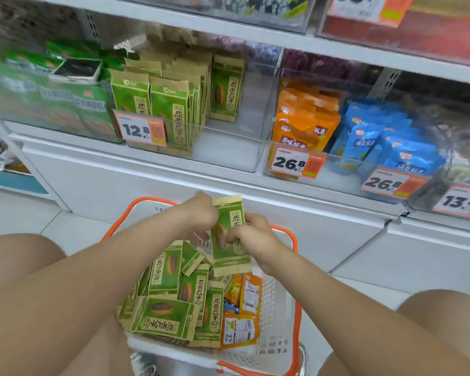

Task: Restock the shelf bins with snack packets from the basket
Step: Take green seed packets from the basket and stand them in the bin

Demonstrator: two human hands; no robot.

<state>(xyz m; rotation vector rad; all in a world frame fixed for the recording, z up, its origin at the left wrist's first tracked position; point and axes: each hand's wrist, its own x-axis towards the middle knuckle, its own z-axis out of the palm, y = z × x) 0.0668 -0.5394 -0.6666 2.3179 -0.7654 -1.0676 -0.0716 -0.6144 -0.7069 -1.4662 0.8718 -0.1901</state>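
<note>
A white basket with an orange rim [282,316] sits on the floor between my knees. It holds several green sunflower-seed packets [171,308] and a few orange packets [239,329]. Both hands hold one green packet [229,253] upright above the basket. My left hand [201,215] grips its upper left edge and my right hand [251,232] pinches its right side. On the shelf, a clear bin [228,147] holds rows of the same green packets [168,104] at its left, with bare floor at its right.
Neighbouring clear bins hold orange packets [304,128], blue packets [391,147] and darker green bags [65,104]. A phone [79,69] lies on the green bags. Price tags hang on the bin fronts. White cabinet fronts run below the shelf.
</note>
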